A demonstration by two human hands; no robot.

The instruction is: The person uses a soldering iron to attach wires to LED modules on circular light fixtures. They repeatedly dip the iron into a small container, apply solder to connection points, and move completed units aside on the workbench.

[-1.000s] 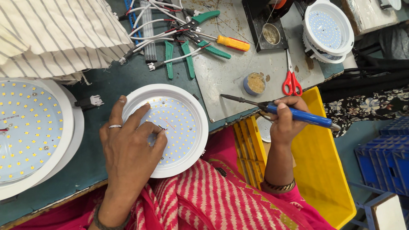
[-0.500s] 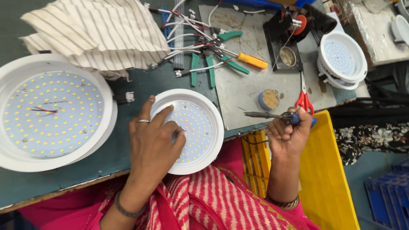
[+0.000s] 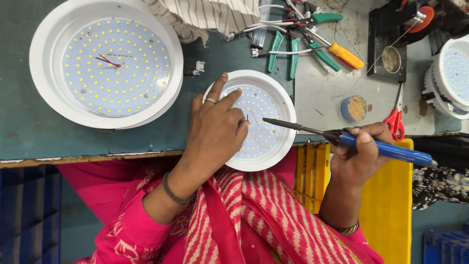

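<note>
Soldering a small round LED panel (image 3: 259, 122) that overhangs the workbench's (image 3: 34, 132) front edge.

The left hand (image 3: 215, 129) pinches thin wires at the panel's centre, other fingers spread on its rim; the right hand (image 3: 359, 156) is closed round a blue soldering iron (image 3: 342, 139), tip just beside those fingertips. A slip could burn them, or the pressed panel could tip off.

left hand (image 3: 215, 129): palm down on small round LED lamp (image 3: 266, 142), fingers pinched at its centre | right hand (image 3: 359, 156): fist closed around soldering iron (image 3: 342, 138), right of lamp
</note>
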